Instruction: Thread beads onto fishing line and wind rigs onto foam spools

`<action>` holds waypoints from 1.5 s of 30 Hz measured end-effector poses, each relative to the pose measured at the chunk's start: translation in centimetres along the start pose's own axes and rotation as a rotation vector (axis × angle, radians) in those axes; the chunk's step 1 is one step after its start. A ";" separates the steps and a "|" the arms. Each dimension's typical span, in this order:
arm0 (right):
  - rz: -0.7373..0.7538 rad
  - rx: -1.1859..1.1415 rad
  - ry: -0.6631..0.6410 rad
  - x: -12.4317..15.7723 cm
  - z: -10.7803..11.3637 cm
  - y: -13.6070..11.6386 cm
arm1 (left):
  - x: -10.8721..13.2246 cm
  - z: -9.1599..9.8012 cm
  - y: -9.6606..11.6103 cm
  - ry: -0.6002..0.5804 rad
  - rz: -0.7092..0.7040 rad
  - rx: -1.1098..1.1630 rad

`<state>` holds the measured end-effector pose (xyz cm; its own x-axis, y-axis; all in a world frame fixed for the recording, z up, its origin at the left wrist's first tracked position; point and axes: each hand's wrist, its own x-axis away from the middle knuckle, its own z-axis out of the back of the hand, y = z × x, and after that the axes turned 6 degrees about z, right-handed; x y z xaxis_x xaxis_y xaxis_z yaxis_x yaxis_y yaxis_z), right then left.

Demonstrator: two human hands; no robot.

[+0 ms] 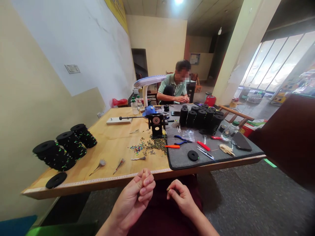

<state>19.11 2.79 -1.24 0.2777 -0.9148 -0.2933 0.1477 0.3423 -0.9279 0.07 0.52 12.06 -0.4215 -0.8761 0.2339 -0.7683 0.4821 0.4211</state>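
Note:
My left hand (135, 198) is raised in front of the table edge, thumb and fingertips pinched together. Whatever they hold, if anything, is too small to make out. To its right and slightly lower, my right hand (182, 198) pinches a tiny green-yellow piece (168, 189) between thumb and index finger. Just beyond the hands, a pile of small dark gold-coloured pieces (158, 144) lies on the wooden table (98, 164). Colourful beads (137, 148) are scattered beside it. Small bundles of thin stems (119, 165) rest closer to the edge.
Black foam spools (50, 154) stand at left, more (201, 116) on the grey mat (179, 160). A counter device with a crank (157, 124) and a lamp (147, 95) stand mid-table. Pliers (182, 140), scissors (205, 153) and a foam disc (193, 155) lie right. A person (174, 85) sits opposite.

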 end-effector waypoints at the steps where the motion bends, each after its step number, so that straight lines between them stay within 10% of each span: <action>1: -0.003 -0.007 0.000 0.1 0.0 0.3 | 0.0 -0.1 0.0 0.001 -0.002 -0.004; 13: 0.065 0.042 0.048 -0.4 0.6 -3.6 | -2.6 -0.2 -2.0 0.095 -0.149 -0.665; 20: -0.158 -0.440 -0.092 -1.4 -1.1 -6.4 | -2.2 2.1 -2.4 0.145 -0.423 -1.211; 33: -0.240 -0.282 -0.162 -1.5 -2.6 -6.3 | -1.9 3.7 -1.8 0.152 -0.437 -1.420; 45: -0.402 -0.624 0.133 -1.0 -2.8 -3.3 | -8.9 8.8 7.6 0.485 -0.581 -1.860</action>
<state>15.66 2.01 1.43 0.1935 -0.9753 0.1067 -0.3627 -0.1721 -0.9159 -6.25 11.97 5.43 0.0316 -0.9793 -0.2000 0.7374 -0.1123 0.6661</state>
